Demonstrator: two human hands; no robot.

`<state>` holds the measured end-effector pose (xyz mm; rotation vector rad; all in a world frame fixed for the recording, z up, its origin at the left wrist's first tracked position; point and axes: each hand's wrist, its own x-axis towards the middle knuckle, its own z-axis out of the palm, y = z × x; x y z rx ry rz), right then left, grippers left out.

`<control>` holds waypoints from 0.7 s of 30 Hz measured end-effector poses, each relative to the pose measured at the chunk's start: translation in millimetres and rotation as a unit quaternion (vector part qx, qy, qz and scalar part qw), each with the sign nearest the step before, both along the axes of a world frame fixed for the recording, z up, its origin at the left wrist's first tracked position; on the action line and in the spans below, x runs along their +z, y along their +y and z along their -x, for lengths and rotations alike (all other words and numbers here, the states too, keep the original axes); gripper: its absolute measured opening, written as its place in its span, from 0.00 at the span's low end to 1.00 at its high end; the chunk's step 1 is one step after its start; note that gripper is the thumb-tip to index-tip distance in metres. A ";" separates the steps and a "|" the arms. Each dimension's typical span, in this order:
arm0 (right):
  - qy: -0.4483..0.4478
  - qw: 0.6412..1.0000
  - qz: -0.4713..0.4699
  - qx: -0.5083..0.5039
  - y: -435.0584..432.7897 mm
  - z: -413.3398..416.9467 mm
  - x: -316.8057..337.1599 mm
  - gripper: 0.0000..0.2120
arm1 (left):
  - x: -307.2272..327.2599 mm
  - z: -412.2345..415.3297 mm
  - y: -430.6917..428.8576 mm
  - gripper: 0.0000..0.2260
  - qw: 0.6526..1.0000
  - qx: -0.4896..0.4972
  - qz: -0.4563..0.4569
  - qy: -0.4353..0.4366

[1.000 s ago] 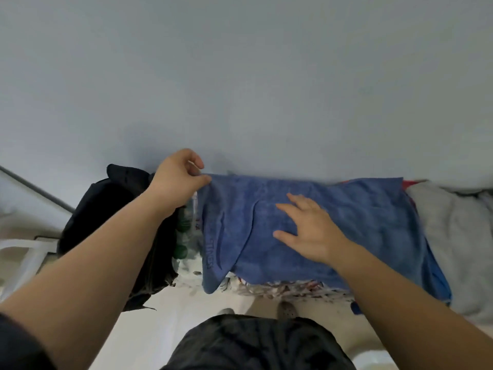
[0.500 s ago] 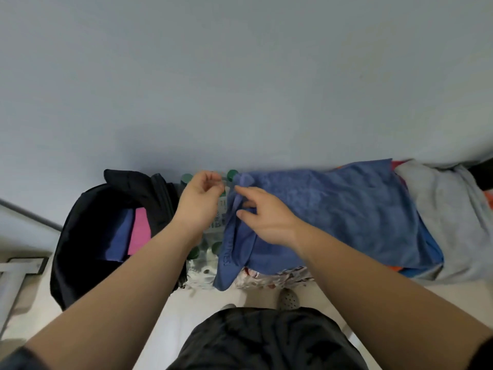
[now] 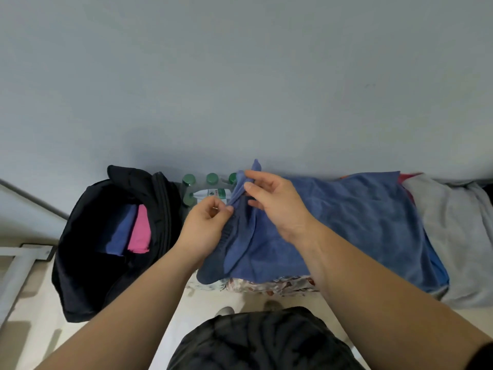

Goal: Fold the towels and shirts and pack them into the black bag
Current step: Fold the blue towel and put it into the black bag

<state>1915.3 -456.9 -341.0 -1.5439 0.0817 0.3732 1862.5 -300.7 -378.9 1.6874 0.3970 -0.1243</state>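
Observation:
A blue towel (image 3: 346, 222) lies spread over a pile of clothes against the wall. My right hand (image 3: 272, 201) pinches its far left corner and lifts it slightly. My left hand (image 3: 205, 225) pinches the towel's left edge just below, where the cloth hangs down in a fold. The black bag (image 3: 88, 263) stands open at the left, with a folded blue piece (image 3: 121, 231) and a pink piece (image 3: 140, 231) inside it.
Green-capped water bottles (image 3: 210, 186) stand between the bag and the pile. A grey garment (image 3: 458, 236) lies at the right of the towel, a patterned cloth (image 3: 266, 285) under it. A white frame (image 3: 16, 265) is at the far left. The wall is close behind.
My right hand left the towel's middle and came to its left corner, which now rises a little. My left hand shifted down onto the left edge. The view dropped, showing the bag's inside.

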 end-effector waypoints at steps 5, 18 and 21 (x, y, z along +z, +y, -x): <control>0.001 0.998 -0.026 -0.059 -7.2 -12.6 -6.9 0.05 | 4.0 17.1 -3.1 0.06 0.998 0.035 -0.047 -0.006; 0.035 0.999 -0.003 0.001 -19.6 -36.2 -32.3 0.14 | 14.5 59.6 -20.1 0.10 0.919 -0.056 -0.380 0.086; 0.009 0.997 0.013 0.072 1.2 -48.2 -37.9 0.20 | 19.8 73.2 -21.3 0.11 0.921 -0.003 -0.378 0.096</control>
